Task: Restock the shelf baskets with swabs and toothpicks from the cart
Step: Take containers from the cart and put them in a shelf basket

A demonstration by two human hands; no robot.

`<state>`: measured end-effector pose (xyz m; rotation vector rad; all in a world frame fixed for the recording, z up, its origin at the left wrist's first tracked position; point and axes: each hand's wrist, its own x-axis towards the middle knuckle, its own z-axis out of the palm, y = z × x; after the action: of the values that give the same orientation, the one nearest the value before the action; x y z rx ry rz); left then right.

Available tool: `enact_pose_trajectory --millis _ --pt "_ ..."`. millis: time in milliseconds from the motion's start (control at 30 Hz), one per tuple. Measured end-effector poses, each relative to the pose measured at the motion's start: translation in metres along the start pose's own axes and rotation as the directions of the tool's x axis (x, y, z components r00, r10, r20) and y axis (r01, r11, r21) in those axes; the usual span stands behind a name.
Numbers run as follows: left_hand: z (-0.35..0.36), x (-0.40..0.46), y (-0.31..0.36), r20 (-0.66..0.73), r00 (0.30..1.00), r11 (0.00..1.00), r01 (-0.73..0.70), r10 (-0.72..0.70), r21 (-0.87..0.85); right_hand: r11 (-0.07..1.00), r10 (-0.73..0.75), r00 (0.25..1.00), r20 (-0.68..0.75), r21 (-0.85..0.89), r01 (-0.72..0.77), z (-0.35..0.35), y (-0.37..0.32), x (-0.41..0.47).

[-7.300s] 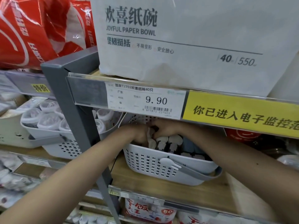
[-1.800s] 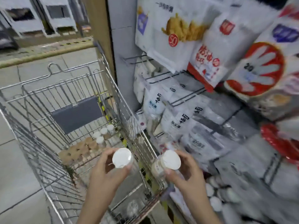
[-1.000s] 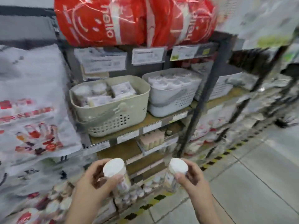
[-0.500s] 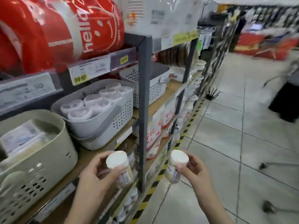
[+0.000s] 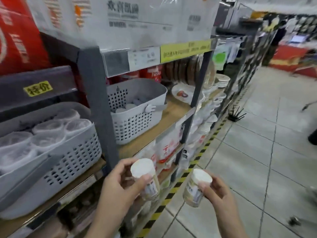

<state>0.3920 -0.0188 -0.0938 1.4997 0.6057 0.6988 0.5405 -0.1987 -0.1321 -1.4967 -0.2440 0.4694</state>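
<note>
A wooden shelf [image 5: 173, 114] carries two perforated grey baskets [image 5: 137, 117] [image 5: 56, 162] side by side.

We face a grey metal shelving unit [image 5: 93, 93] with wooden boards, stretching away down a shop aisle. Pale grey floor tiles [image 5: 257, 152] run alongside, edged by yellow-and-black hazard tape [image 5: 173, 191]. A red counter [image 5: 291, 57] stands far off.

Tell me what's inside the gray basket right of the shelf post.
The gray basket holds a few round white-lidded containers at its left side. Its wall hides everything lower and whatever lies further right.
</note>
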Motion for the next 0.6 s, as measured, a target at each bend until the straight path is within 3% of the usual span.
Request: enact_pose_trajectory --millis 267,600 --pt "0.065 0.050 0.012 -0.358 0.933 0.995 -0.072 0.045 -0.063 0.999 -0.038 0.956 0.290 -0.018 0.045 -0.013 -0.050 0.125" --pt "0.062 0.123 0.047 -0.663 0.743 0.987 -0.156 0.095 -0.033 0.991 -0.126 0.729 0.673 0.052 0.123 0.071 -0.122 0.224"
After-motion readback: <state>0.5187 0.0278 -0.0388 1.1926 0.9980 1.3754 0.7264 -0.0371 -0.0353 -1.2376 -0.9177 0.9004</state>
